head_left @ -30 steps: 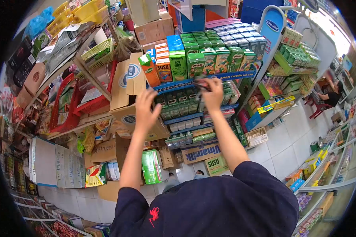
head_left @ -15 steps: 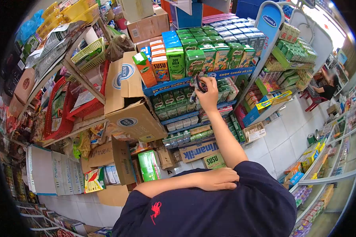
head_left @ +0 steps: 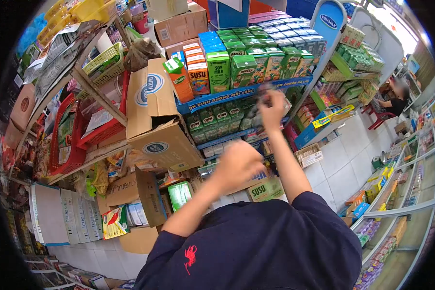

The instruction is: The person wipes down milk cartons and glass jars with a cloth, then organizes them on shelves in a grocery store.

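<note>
My right hand point(head_left: 273, 107) is closed on a small dark crumpled cloth point(head_left: 264, 92), blurred by motion, in front of the blue shelf edge point(head_left: 222, 100). Above that edge stand rows of drink cartons, among them a green soy milk carton point(head_left: 218, 72), a green Milo carton point(head_left: 243, 70) and an orange Susu carton point(head_left: 198, 81). More Milo cartons point(head_left: 215, 121) fill the tier below. My left hand point(head_left: 239, 164) is raised in front of the lower shelves, smeared by motion, its fingers curled but unclear.
A Dutch Lady cardboard box point(head_left: 166, 145) is left of the shelf. Red baskets point(head_left: 65, 135) rest on a rack at the left. On the right are a Vinamilk stand point(head_left: 328, 21), glass shelving point(head_left: 401, 208) and a seated person point(head_left: 396, 104) farther back.
My right hand has moved right along the shelf edge with the cloth. My left hand has lifted off my right upper arm and reached forward.
</note>
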Demonstrator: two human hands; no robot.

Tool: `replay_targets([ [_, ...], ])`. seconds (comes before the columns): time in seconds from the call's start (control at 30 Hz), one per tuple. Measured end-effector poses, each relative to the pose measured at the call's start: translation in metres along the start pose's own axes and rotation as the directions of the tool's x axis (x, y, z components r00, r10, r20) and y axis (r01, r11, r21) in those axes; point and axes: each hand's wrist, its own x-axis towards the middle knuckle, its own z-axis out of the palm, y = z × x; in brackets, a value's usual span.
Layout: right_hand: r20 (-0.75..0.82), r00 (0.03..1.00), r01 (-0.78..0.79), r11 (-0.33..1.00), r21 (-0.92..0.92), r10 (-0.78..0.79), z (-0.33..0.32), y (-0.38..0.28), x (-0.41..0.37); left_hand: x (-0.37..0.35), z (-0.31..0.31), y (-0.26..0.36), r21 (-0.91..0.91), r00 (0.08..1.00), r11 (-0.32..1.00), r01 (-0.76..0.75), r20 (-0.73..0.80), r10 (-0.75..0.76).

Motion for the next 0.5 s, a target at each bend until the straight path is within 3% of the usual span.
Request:
replay_targets([
  [0.07,0.193,0.979,0.062,0.998,0.030,-0.066,0.005,-0.021,-0.012,0.000,-0.037,-0.033,0.265,0.964,0.962,0.065,-0.265,0.008],
  [0.1,0.176,0.980,0.085,0.996,0.021,-0.087,0.005,-0.016,-0.011,-0.001,-0.055,-0.053,0.365,0.940,0.925,0.108,-0.342,0.025],
  [0.13,0.158,0.982,0.107,0.994,0.011,-0.108,0.005,-0.006,-0.009,0.000,-0.077,-0.059,0.481,0.942,0.861,0.166,-0.334,0.005],
  [0.17,0.126,0.991,0.047,0.999,0.018,-0.049,0.000,0.013,-0.002,-0.002,-0.089,-0.076,0.602,0.938,0.784,0.149,-0.338,0.082],
  [0.2,0.096,0.995,-0.012,1.000,0.027,0.009,-0.008,0.034,0.007,-0.008,-0.100,-0.090,0.699,0.952,0.694,0.171,-0.299,0.067],
  [0.27,-0.127,0.976,-0.174,0.985,0.018,0.175,-0.027,0.057,0.026,-0.012,-0.109,-0.097,0.732,0.966,0.646,0.217,-0.255,-0.035],
  [0.33,-0.326,0.893,-0.370,0.918,-0.139,0.311,-0.039,0.093,0.038,-0.016,-0.108,-0.101,0.732,0.967,0.646,0.216,-0.252,-0.037],
  [0.43,-0.292,0.901,-0.362,0.927,-0.095,0.322,-0.034,0.083,0.040,-0.021,-0.101,-0.116,0.741,0.955,0.631,0.231,-0.297,0.000],
  [0.47,-0.263,0.945,-0.241,0.958,-0.153,0.196,-0.023,0.077,0.032,-0.022,-0.098,-0.122,0.747,0.939,0.618,0.247,-0.343,0.040],
  [0.5,-0.189,0.960,-0.227,0.970,-0.087,0.208,-0.013,0.059,0.024,-0.022,-0.096,-0.125,0.744,0.938,0.620,0.249,-0.345,0.037],
])
